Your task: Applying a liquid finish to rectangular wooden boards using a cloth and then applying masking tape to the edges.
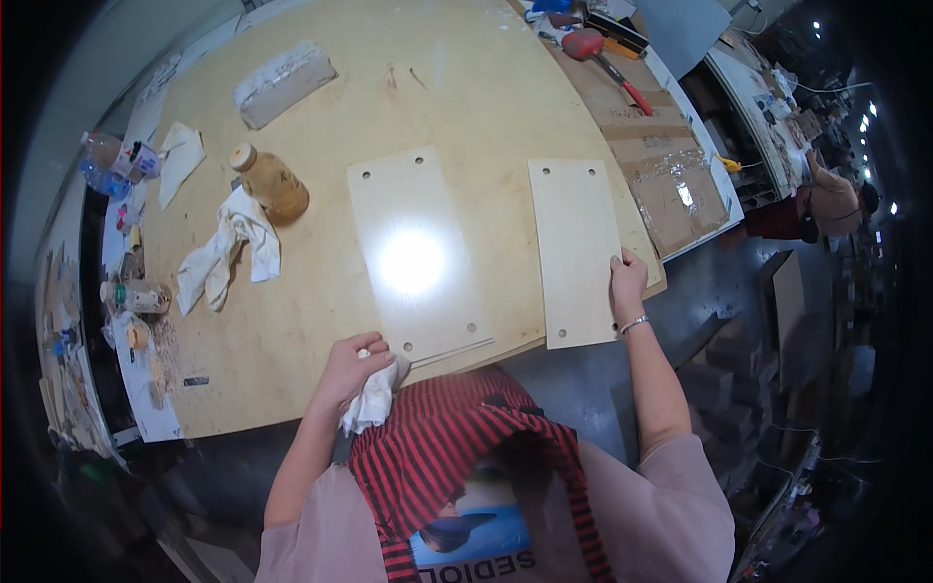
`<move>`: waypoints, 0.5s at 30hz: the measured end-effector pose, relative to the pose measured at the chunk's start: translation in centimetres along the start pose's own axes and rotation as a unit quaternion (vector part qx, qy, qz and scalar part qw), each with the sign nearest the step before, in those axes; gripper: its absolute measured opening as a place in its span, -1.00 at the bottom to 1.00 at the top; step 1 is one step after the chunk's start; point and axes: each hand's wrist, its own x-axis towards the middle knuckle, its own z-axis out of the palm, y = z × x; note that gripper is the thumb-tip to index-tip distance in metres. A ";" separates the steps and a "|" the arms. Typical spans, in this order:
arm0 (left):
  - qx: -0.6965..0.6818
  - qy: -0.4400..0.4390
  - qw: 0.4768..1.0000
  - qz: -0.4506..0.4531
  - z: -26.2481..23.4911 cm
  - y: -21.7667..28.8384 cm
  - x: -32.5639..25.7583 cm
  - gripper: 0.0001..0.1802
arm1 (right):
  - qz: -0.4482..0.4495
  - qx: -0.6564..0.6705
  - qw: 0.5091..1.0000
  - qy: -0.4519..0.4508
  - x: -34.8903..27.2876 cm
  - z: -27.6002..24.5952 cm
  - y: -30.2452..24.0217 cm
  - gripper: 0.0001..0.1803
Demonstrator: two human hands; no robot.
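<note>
Here my left hand (pixel 352 364) is bunched around a white rag (pixel 374 400) at the glossy panel's (pixel 416 255) near corner — it looks already coated. My right hand (pixel 627 284) lies flat, fingers together, on the duller panel (pixel 575 248) — seemingly unfinished — on the surface (pixel 321 321).

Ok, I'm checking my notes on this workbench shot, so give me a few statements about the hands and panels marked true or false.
1. The left hand grips a white cloth at the near corner of the larger panel. True.
2. The right hand holds a hammer. False: it rests on the edge of the narrower panel; the red-handled hammer lies far off.
3. The two panels are stacked. False: they lie side by side, apart.
4. The amber bottle lies beside a crumpled rag. True.
</note>
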 end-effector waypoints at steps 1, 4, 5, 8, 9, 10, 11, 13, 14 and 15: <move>0.027 -0.020 0.999 0.009 0.1 0.0 0.1 -0.65 | -0.064 -0.169 0.982 0.058 -0.9 0.4 -2.2 -0.70; 0.012 -0.016 1.000 0.021 0.5 -0.6 0.5 -0.67 | -0.127 -0.255 0.956 0.064 -4.1 2.3 -6.7 -0.71; 0.011 -0.020 1.000 0.016 0.7 -0.3 0.5 -0.67 | -0.113 -0.184 0.976 -0.033 -5.9 3.5 -5.7 -0.74; 0.054 -0.013 0.998 0.023 0.9 0.0 0.3 -0.65 | -0.003 -0.130 0.938 -0.322 -12.9 8.4 -8.8 -0.72; 0.048 -0.017 0.999 0.017 1.0 -0.1 0.3 -0.64 | -0.064 -0.127 0.930 -0.339 -14.2 9.9 -7.9 -0.70; 0.042 -0.019 0.999 0.012 1.0 -0.2 0.3 -0.63 | -0.063 -0.129 0.930 -0.340 -15.4 11.1 -8.2 -0.70; 0.041 -0.019 0.999 0.011 1.2 -0.2 0.3 -0.63 | -0.144 -0.194 0.931 -0.272 -16.6 12.0 -8.6 -0.68; -0.003 -0.008 1.000 0.004 1.4 0.0 0.0 -0.82 | -0.224 -0.258 0.918 -0.201 -17.3 12.6 -8.1 -0.65; -0.003 -0.011 1.000 0.005 1.5 0.4 -0.3 -0.82 | -0.117 -0.166 0.950 -0.237 -17.1 12.8 -6.9 -0.67; -0.056 0.004 0.998 -0.005 1.4 1.0 -0.7 -0.74 | -0.007 -0.071 0.961 -0.268 -17.0 12.9 -6.0 -0.69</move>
